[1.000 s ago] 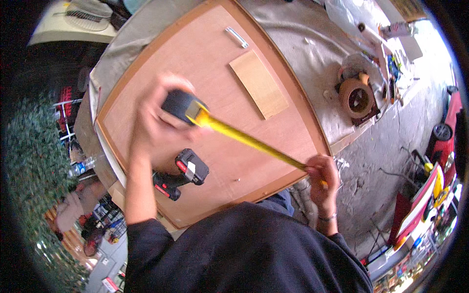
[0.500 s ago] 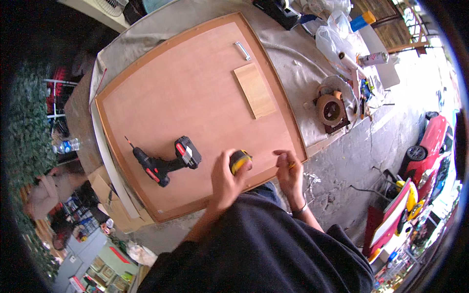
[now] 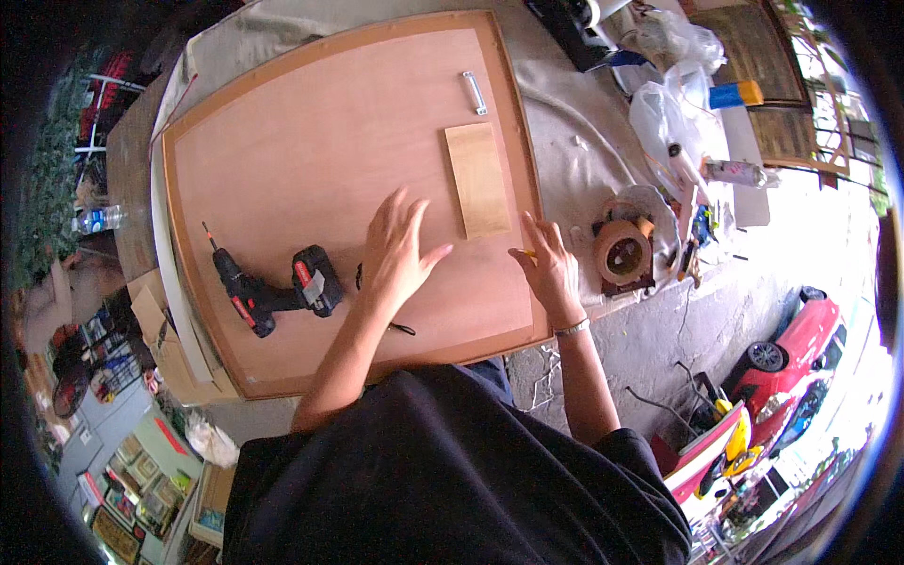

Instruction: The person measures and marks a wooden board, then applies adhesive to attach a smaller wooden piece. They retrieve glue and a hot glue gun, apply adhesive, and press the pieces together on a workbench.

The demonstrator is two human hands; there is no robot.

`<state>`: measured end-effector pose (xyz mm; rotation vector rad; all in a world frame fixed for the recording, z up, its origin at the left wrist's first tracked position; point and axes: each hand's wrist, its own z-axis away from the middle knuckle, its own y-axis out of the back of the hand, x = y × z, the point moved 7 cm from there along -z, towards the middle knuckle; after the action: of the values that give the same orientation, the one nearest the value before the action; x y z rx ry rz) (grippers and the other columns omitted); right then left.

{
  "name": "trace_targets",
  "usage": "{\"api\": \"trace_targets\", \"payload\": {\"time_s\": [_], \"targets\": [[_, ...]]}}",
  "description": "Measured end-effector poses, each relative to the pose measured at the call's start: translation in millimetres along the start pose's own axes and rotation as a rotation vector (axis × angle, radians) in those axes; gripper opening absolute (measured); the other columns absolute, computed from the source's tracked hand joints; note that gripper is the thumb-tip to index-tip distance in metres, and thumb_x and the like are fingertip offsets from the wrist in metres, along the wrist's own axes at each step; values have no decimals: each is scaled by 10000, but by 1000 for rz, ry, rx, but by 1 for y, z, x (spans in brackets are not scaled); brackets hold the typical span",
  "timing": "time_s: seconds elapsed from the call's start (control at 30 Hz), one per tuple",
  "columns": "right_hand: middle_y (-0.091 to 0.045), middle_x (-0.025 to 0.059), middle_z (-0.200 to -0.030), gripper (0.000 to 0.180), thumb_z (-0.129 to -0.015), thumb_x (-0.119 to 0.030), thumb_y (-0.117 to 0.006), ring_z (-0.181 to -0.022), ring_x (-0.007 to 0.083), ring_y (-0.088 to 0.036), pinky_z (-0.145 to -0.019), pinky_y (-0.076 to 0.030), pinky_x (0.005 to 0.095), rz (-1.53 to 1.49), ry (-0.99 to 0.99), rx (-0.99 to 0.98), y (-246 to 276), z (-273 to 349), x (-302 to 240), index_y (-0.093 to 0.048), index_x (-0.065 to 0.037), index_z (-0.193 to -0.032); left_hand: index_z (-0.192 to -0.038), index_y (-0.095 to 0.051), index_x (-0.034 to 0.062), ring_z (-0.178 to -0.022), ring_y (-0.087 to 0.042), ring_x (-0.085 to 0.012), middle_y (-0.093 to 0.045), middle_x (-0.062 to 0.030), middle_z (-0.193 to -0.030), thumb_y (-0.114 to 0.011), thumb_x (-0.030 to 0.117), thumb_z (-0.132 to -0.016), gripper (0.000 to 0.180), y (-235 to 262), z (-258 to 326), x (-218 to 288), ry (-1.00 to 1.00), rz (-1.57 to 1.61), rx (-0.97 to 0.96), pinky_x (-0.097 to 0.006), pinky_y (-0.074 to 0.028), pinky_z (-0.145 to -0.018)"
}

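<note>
Left hand [image 3: 394, 252]: fingers spread, empty
Right hand [image 3: 554, 278]: yellow sliver [image 3: 529, 252] showing, can't tell grip
Wooden board [image 3: 477, 179], upper centre: likely light, stiff; pinch long edges

Open lane: a bare stretch of panel [image 3: 301, 122], far-left corner to middle.
Near-left corner: a cordless drill [image 3: 275, 299] bars a low pass.
Right edge: a wooden board [image 3: 477, 179] and metal handle [image 3: 474, 92] stand in the way, a slim gap between them.

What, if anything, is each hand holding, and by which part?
The left hand, fingers spread, holds nothing visible. The right hand holds a small yellow object; only a bit shows, so the gripped part cannot be told.
</note>
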<state>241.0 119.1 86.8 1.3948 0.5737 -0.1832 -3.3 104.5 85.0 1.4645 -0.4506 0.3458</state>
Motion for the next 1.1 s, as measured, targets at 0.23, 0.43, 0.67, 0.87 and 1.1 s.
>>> {"api": "trace_targets", "payload": {"time_s": [0.23,0.43,0.67,0.87,1.1], "targets": [[-587,58,-1359,471,-844,-187,-728,-853,185,-705,-667,-560,317,34,225,-98,-25,-25,-2,-639,-197,-1306,-1452,-455,230,-1477,-267,-363,-265,-131,-1604,-757,669,-713,912,-30,-93,0,-381,-26,-42,-550,-248,-1207],[-609,72,-1341,466,-827,-64,-642,-800,150,-698,-651,-539,293,2,259,-96,-30,-29,6,-668,-169,-1280,-1470,-450,297,-1497,-226,-329,-281,-92,-1604,-783,687,-656,962,-61,-96,-10,-439,-18,-48,-559,-199,-1226],[-623,90,-1353,497,-810,-30,-620,-780,125,-690,-638,-517,275,-14,290,-62,-39,-27,14,-672,-151,-1290,-1461,-470,297,-1494,-229,-353,-307,-86,-1597,-850,654,-564,1037,-65,-97,-12,-457,103,11,-555,-201,-1231],[-624,95,-1358,503,-802,-25,-618,-801,124,-699,-636,-512,273,-18,296,-60,-41,-28,15,-676,-154,-1284,-1457,-480,290,-1495,-229,-362,-299,-83,-1606,-857,645,-562,1034,-64,-98,-12,-437,87,-29,-542,-211,-1232],[-626,99,-1355,499,-797,-32,-611,-810,119,-700,-631,-505,271,0,289,-71,-41,-28,15,-682,-154,-1275,-1463,-476,292,-1496,-234,-357,-293,-86,-1612,-834,664,-587,1016,-61,-99,-12,-440,79,-23,-542,-209,-1231]]}}
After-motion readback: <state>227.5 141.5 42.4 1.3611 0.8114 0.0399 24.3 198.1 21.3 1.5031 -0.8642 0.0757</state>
